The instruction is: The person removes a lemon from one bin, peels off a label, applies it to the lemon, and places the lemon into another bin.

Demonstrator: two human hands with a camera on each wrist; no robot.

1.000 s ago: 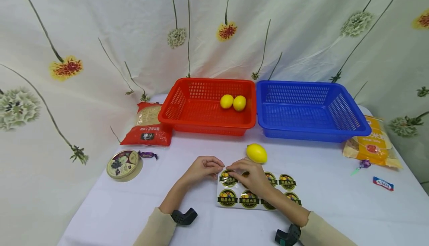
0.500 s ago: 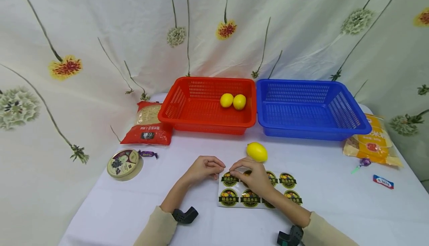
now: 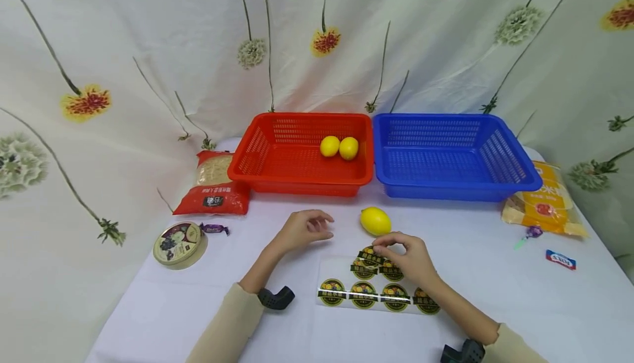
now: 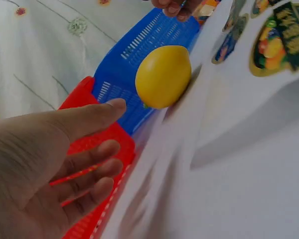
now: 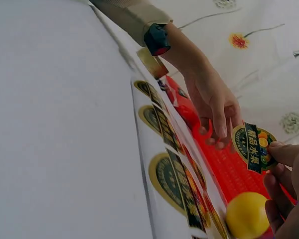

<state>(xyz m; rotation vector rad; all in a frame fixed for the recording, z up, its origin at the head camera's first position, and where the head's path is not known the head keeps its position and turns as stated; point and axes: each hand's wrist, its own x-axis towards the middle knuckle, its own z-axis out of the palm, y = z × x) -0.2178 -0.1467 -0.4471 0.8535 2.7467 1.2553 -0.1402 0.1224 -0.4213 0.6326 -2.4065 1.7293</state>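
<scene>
one sticker point(image 5: 254, 148) is off its backing: the right hand point(image 3: 408, 258) pinches it by its edge between thumb and fingertips, the fingers nearly closed together, and the right wrist view shows it up in the air, apart from the sheet point(image 3: 333, 268). the left hand point(image 3: 303, 230) has hold of nothing; its thumb stands away from loosely bent fingers, leaving a wide gap, and it hovers to the left of the loose lemon point(image 3: 375, 220), near it but not touching. that lemon lies on the table point(image 3: 307, 333), just beyond the sheet, and on the sides that show it has no sticker. so the peeling looks done for this one, while putting the sticker on the fruit appears not yet begun, if that is what the work is. the sheet lies flat on the table with its upper left spot bare, which would fit a single sticker gone from there; six other stickers point(image 3: 364, 295) can be seen on it, four along the near row and two in the far row, and whether more sit behind the right hand cannot be told. two lemons point(image 3: 329, 146) lie side by side in the red basket point(image 3: 302, 187); they may be finished ones, but no sticker shows on them from here, so that part is a guess only.
</scene>
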